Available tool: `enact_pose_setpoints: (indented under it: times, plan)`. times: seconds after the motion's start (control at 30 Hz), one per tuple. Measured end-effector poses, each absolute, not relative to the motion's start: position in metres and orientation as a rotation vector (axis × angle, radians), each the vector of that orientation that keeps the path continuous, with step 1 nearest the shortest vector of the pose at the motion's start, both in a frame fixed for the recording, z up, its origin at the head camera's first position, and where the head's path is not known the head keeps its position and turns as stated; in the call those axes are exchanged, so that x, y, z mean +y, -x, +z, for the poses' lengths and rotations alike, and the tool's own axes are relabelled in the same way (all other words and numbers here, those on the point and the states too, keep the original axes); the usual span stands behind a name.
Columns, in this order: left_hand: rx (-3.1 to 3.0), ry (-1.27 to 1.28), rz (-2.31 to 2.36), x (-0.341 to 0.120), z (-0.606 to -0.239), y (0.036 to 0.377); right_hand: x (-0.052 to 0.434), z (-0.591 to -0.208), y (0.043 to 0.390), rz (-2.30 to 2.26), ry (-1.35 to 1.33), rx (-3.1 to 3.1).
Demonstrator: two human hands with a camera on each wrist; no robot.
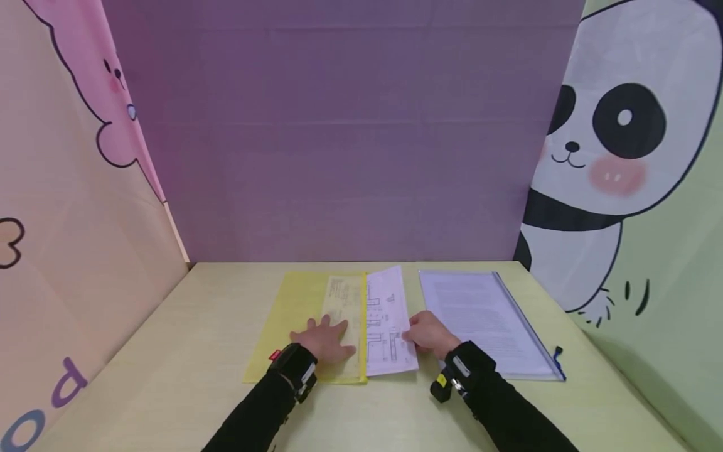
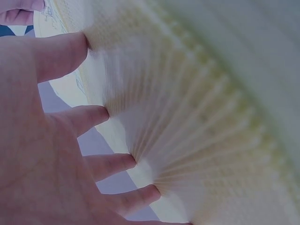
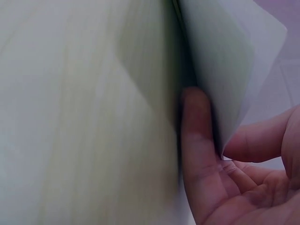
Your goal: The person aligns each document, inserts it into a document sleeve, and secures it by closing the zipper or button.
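Observation:
A yellow mesh-textured document bag lies flat on the table, a printed sheet partly inside it and sticking out past its right edge. My left hand rests on the bag with fingers spread. In the left wrist view the fingertips press on the ribbed, see-through surface. My right hand pinches the sheet's right edge between thumb and fingers. The right wrist view shows the paper bent up at the thumb, with one finger beneath it.
Right of the sheet lies a clear folder of printed pages with a dark slide bar and a blue zip pull. A red tag shows at the bag's left. A purple cloth stands behind the pale table.

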State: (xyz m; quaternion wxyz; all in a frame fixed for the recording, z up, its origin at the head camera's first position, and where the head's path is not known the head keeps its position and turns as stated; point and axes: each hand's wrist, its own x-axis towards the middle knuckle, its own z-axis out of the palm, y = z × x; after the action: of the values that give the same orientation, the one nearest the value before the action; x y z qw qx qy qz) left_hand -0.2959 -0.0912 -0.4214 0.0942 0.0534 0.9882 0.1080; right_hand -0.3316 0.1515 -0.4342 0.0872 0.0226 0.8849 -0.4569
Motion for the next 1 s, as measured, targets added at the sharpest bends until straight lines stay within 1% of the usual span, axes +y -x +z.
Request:
enact_pose_setpoints:
  times: [0.5, 1.0]
  plan:
    - [2.922, -0.160, 0.322, -0.090, -0.419, 0.295, 0.150, -0.431, 0.331, -1.304, -0.049, 2.669]
    - [2.915, -0.176, 0.309, -0.091, -0.418, 0.294, 0.135, -0.430, 0.332, -1.284, -0.100, 2.654]
